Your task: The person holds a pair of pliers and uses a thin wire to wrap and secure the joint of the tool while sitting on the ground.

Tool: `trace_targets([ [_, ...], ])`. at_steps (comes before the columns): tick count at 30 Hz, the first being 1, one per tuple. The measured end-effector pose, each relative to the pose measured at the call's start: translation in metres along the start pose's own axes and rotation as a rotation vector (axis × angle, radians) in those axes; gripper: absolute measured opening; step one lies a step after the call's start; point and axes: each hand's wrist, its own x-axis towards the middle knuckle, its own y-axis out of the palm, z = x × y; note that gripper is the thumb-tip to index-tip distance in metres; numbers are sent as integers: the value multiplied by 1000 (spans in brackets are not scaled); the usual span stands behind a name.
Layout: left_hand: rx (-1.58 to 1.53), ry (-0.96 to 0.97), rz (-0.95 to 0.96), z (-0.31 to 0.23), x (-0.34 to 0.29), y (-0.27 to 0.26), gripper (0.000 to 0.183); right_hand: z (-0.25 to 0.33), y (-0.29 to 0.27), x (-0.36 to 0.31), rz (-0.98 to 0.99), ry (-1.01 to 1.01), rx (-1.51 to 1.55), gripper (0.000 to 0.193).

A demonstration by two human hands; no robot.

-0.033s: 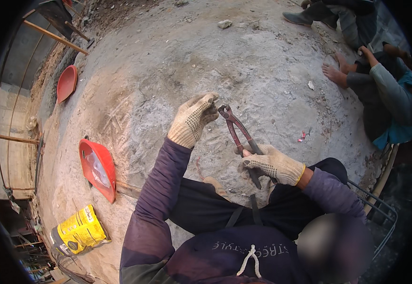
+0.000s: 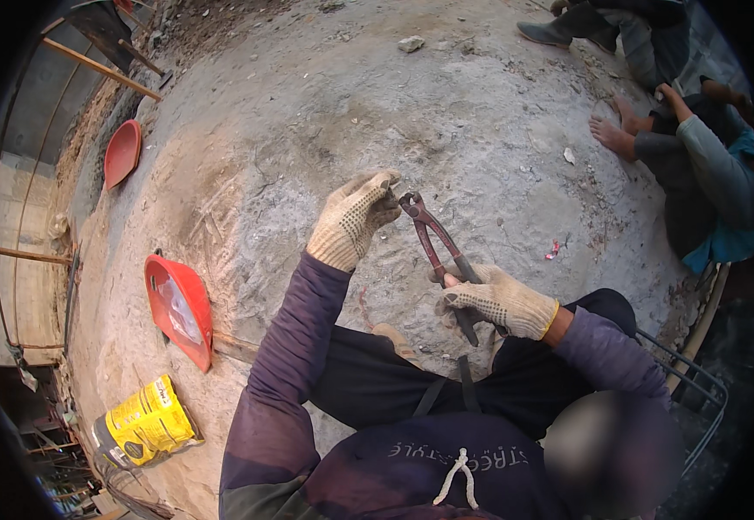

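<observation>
Cream-gloved, the right hand [image 2: 509, 303] clasps maroon pincers [image 2: 448, 243] while the left hand [image 2: 355, 215] curls its fingers [image 2: 378, 198], grip unclear.

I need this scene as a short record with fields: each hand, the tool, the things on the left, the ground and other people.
Right hand: gloved, gripping pincers by the handles
Left hand: gloved, fingers drawn together close to the pincers' head; cannot tell whether anything is held
Tool: pincers, head toward left hand
On the left: two red pans, yellow packet
Ground: rough, greyish
Other people: at right, one with bare feet
</observation>
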Motion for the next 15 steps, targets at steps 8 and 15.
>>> trace_targets([
  [8,-53,-29,38,2,1,-1,44,-7,-2,3,2,-24,-16,33],
  [15,23,-41,7,-1,1,1,41,-7,-2,2,20,-62,-29,36],
])
